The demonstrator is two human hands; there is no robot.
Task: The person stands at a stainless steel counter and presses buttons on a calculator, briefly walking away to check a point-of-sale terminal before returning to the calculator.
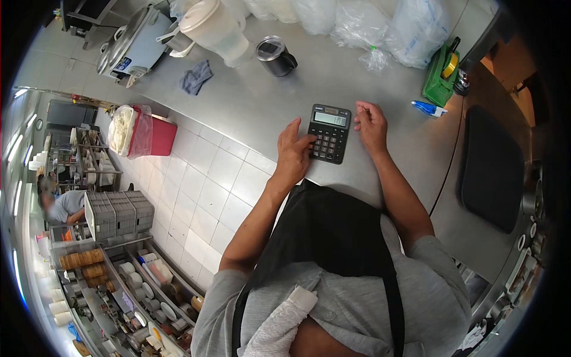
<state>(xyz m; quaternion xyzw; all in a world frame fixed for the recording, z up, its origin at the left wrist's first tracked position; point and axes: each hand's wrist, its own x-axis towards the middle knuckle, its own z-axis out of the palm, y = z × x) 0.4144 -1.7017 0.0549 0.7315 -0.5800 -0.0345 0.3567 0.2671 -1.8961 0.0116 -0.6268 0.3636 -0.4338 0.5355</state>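
Note:
A black desk calculator [329, 134] lies on the steel table, its display lit with dark digits too small to read surely. My left hand [292, 152] is at its left edge, fingers apart, with one digit reaching over the keys and touching them. To the right of the calculator, my right hand [373, 126] rests on the tabletop, holding nothing visible. Its fingers are loosely bent, with a gap between them and the thumb. A black lidded tumbler [276, 58] stands beyond the calculator. Off to the right lies a blue and white correction-tape-like item [429, 109].
On the steel table [238, 101] are a grey cloth [195, 77], a plastic pitcher [217, 30], filled plastic bags [364, 24] and a green tape dispenser [441, 74]. A red bin [159, 137] stands on the tiled floor. A person [64, 205] is beside a grey crate [119, 215].

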